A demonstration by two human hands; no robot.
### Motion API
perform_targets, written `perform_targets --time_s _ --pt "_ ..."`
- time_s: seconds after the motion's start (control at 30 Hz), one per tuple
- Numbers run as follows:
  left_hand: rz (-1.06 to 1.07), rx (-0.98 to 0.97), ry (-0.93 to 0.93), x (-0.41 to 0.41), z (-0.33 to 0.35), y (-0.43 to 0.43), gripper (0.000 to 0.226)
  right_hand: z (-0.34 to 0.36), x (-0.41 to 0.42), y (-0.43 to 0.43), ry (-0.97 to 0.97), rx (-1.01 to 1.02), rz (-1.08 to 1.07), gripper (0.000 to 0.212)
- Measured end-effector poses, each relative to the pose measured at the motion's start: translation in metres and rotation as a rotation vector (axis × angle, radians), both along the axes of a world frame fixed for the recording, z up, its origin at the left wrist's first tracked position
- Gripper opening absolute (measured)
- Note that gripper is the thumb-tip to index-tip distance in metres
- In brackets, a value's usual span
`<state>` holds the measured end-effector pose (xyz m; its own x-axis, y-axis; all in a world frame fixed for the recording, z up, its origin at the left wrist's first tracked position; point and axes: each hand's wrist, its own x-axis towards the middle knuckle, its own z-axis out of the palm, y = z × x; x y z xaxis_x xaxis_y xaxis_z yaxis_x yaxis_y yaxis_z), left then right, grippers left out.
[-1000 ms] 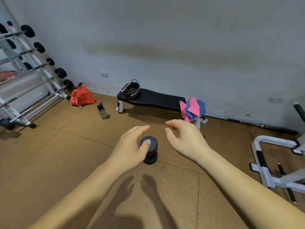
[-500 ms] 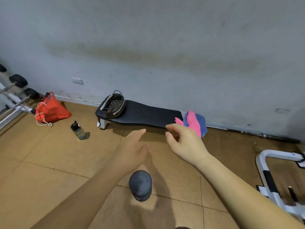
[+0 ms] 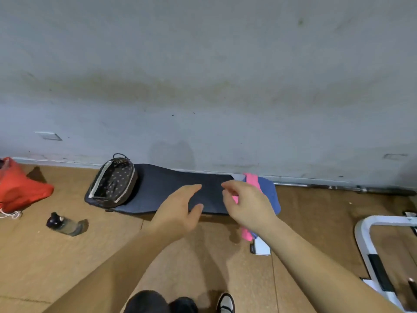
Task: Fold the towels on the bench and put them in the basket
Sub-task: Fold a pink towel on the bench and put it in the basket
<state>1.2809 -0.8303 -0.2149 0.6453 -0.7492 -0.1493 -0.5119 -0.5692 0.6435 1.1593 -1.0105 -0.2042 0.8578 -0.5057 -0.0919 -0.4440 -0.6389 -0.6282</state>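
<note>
Left hand (image 3: 178,208) flat, right hand (image 3: 248,206) loosely curled, both hands outstretched toward bench (image 3: 162,188).

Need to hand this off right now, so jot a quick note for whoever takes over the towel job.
Left hand: open, empty, over the front edge of the bench.
Right hand: fingers loosely curled, nothing visibly held, just in front of the towels.
The towels: pink and blue, an unfolded heap on the bench's right end, hanging over the front.
The basket: on the bench's left end, no towel seen in it.
Done: nothing yet.
Left: fold each towel, put them in the basket.
</note>
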Motion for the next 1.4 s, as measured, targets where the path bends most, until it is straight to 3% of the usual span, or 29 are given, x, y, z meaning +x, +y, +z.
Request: perform_targets --time_s 0.1,0.23,0.5,0.73,1.0,1.1,1.23,1.3,1.4 --pt "-0.017 -0.036 -0.013 0.057 -0.009 -0.038 0.054 -0.014 0.056 -0.032 0.059 -0.043 -0.007 0.033" --pt "-0.086 0.018 0.027 0.133 -0.038 -0.078 0.051 -0.059 0.117 -0.066 0.095 0.063 -0.14 0.032" --pt "-0.372 0.08 0.005 0.275 -0.149 -0.165 0.048 -0.175 0.223 -0.124 0.177 0.049 -0.37 0.025" --pt "-0.383 0.018 0.136 0.275 -0.284 -0.224 0.044 -0.317 0.219 -0.185 0.301 0.048 -0.515 0.025" --pt "-0.485 -0.065 0.153 0.22 -0.463 -0.274 0.044 -0.505 0.168 -0.249 0.507 -0.132 -0.669 0.04" --pt "-0.498 -0.133 0.131 0.202 -0.511 -0.285 0.04 -0.555 0.155 -0.256 0.414 -0.263 -0.64 0.025" --pt "-0.512 -0.217 0.093 0.185 -0.543 -0.289 0.038 -0.564 0.143 -0.258 0.24 -0.425 -0.693 0.023" --pt "-0.495 -0.263 0.065 0.176 -0.541 -0.279 0.038 -0.551 0.136 -0.248 0.156 -0.378 -0.745 0.025" --pt "-0.419 -0.296 0.072 0.161 -0.518 -0.254 0.04 -0.517 0.134 -0.227 -0.16 -0.201 -0.846 0.022"
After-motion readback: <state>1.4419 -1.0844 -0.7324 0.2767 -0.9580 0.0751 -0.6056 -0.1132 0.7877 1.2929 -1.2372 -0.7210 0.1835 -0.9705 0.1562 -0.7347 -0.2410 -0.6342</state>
